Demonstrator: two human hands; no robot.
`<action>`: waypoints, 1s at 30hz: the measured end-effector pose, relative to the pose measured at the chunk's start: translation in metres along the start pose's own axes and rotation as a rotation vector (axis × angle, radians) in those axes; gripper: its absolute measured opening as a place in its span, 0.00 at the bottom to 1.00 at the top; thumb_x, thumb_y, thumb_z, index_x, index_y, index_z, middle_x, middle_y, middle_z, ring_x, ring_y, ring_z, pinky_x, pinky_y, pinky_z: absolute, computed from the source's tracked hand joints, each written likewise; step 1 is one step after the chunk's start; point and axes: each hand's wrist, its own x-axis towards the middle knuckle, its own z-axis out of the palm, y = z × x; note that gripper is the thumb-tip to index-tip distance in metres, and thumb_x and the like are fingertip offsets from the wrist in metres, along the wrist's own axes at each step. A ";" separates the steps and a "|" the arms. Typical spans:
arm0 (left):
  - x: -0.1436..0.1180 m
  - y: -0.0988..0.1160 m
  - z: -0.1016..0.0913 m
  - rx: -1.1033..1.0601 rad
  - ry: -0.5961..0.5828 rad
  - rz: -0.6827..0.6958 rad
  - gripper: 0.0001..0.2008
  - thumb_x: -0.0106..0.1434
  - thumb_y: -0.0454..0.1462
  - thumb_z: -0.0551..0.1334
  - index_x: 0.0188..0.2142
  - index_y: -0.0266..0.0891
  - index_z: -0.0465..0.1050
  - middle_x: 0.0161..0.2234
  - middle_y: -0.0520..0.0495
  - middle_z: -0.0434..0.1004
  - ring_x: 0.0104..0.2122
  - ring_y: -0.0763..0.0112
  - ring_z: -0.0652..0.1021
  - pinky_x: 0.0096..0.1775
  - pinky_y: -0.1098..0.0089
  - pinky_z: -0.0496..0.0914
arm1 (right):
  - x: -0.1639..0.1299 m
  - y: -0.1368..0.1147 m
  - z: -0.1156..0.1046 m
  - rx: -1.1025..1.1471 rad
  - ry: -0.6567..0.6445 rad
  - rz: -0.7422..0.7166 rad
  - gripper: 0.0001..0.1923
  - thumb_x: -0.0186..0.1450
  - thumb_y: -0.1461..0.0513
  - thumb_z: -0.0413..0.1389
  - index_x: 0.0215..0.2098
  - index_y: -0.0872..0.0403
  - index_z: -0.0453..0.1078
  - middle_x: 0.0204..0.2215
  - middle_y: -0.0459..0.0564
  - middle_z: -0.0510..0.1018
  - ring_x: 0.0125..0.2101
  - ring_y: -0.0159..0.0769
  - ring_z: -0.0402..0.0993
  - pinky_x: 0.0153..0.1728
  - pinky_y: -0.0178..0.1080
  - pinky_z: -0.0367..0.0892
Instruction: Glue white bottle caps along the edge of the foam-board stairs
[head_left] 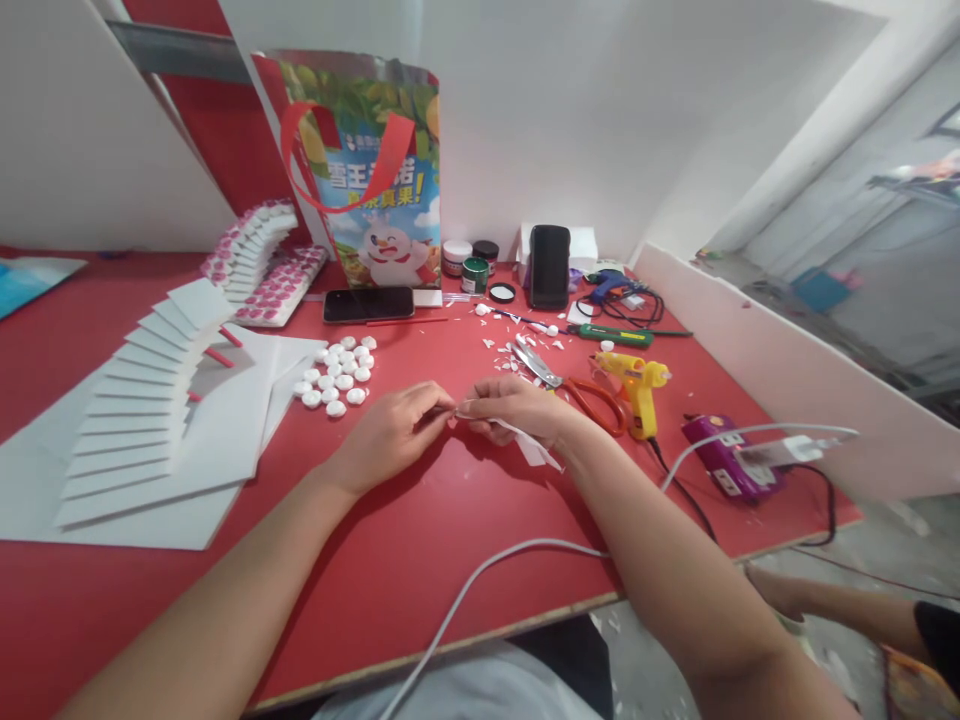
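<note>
We have made a good pile of little white round pieces already; they sit in a bunch toward the far left part of the red tabletop. White snips and crumbs lie near the far edge, so we guess some cutting is done. The stack of white strips fanned out by the left edge looks ready too. The piece in our fingers looks unfinished, so we think more is left to do.

Our left hand and right hand meet in the middle of the tabletop. Both rest low, with wrists close to the red top. The left hand's fingers pinch shut on one end of a small white scrap. The right hand is closed around the other part of it, and the scrap's loose end sticks out under that hand.

The red-handled scissors and the yellow glue gun lie just beside our right hand, untouched.
</note>
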 end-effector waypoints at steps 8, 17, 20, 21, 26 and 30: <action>0.000 0.000 0.007 0.048 0.018 -0.021 0.10 0.72 0.38 0.54 0.35 0.38 0.70 0.33 0.44 0.78 0.33 0.64 0.78 0.36 0.66 0.69 | 0.001 -0.002 0.008 -0.452 0.195 -0.152 0.07 0.64 0.63 0.55 0.28 0.53 0.63 0.18 0.39 0.65 0.18 0.27 0.58 0.22 0.33 0.52; 0.007 0.008 0.010 -0.861 -0.087 -0.692 0.17 0.69 0.51 0.58 0.37 0.39 0.65 0.23 0.51 0.75 0.13 0.74 0.73 0.14 0.77 0.55 | 0.000 0.006 0.015 -0.975 0.347 -0.501 0.05 0.71 0.63 0.52 0.35 0.54 0.67 0.23 0.44 0.72 0.24 0.31 0.63 0.30 0.34 0.52; 0.007 0.008 0.008 -0.936 -0.131 -0.739 0.17 0.69 0.50 0.57 0.33 0.39 0.64 0.24 0.48 0.77 0.13 0.76 0.70 0.13 0.78 0.52 | -0.002 0.008 0.015 -1.115 0.340 -0.548 0.06 0.73 0.61 0.51 0.39 0.55 0.68 0.27 0.49 0.77 0.27 0.34 0.67 0.30 0.34 0.52; 0.007 0.008 0.007 -0.956 -0.141 -0.744 0.17 0.69 0.49 0.57 0.32 0.39 0.65 0.23 0.48 0.77 0.13 0.76 0.69 0.13 0.78 0.52 | -0.002 0.008 0.015 -1.150 0.334 -0.553 0.06 0.73 0.62 0.51 0.40 0.55 0.68 0.28 0.51 0.78 0.27 0.35 0.68 0.30 0.35 0.52; 0.004 0.005 0.005 -0.860 -0.183 -0.686 0.15 0.72 0.47 0.54 0.33 0.40 0.64 0.24 0.52 0.75 0.14 0.77 0.68 0.17 0.76 0.59 | -0.004 0.007 0.017 -1.210 0.317 -0.510 0.06 0.72 0.62 0.52 0.40 0.56 0.69 0.28 0.51 0.78 0.27 0.35 0.67 0.29 0.36 0.50; 0.001 0.004 0.004 -0.617 -0.186 -0.526 0.17 0.74 0.47 0.51 0.32 0.40 0.63 0.24 0.55 0.70 0.18 0.78 0.67 0.23 0.74 0.61 | -0.004 0.005 0.017 -1.042 0.361 -0.478 0.06 0.69 0.61 0.54 0.34 0.54 0.67 0.23 0.44 0.72 0.25 0.32 0.62 0.28 0.35 0.50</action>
